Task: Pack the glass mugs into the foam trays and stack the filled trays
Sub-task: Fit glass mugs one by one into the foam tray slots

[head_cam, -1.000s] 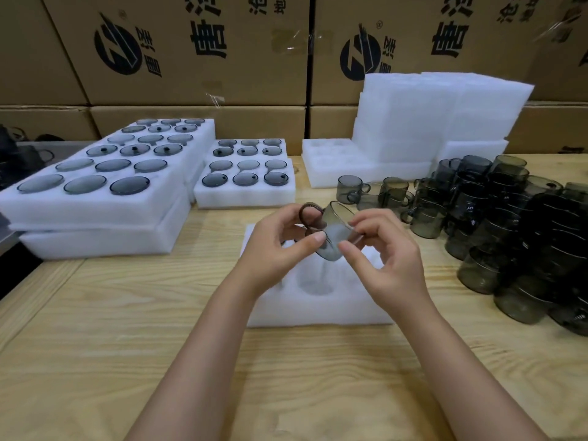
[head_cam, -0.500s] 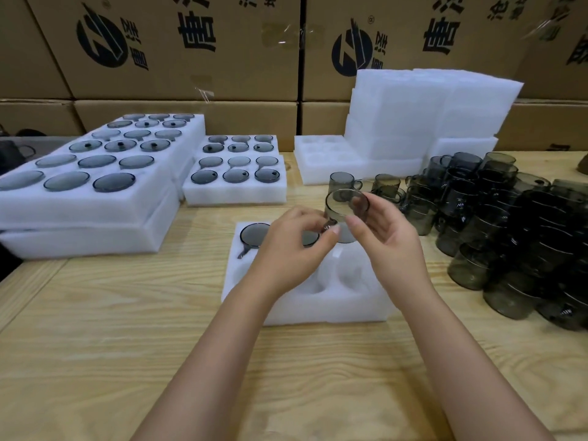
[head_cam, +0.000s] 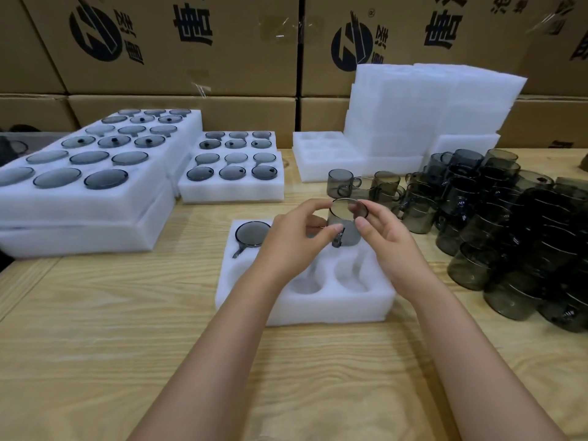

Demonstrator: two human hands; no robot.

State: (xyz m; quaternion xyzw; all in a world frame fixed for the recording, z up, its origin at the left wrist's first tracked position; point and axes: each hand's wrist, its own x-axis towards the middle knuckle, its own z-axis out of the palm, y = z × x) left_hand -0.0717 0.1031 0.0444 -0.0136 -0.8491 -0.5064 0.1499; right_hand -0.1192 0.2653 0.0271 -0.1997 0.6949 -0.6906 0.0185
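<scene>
A smoky glass mug [head_cam: 346, 222] stands upright above the back right of a white foam tray [head_cam: 305, 305] in front of me. My left hand [head_cam: 289, 240] pinches it from the left near the handle, and my right hand [head_cam: 386, 246] grips its rim and side from the right. One mug [head_cam: 251, 233] sits sunk in the tray's back left pocket. Two front pockets show bare foam; the pocket under my hands is hidden.
A crowd of loose grey mugs [head_cam: 496, 224] fills the table's right side. Filled foam trays [head_cam: 79, 192] are stacked at the left, with a smaller filled tray [head_cam: 232, 183] beside them. Spare foam trays [head_cam: 426, 116] are piled at the back. Cardboard boxes [head_cam: 178, 43] wall the rear.
The mug was tilted on its side between my hands; it has turned upright and lowered slightly toward the tray's back right. My view has shifted a little left, revealing the seated mug.
</scene>
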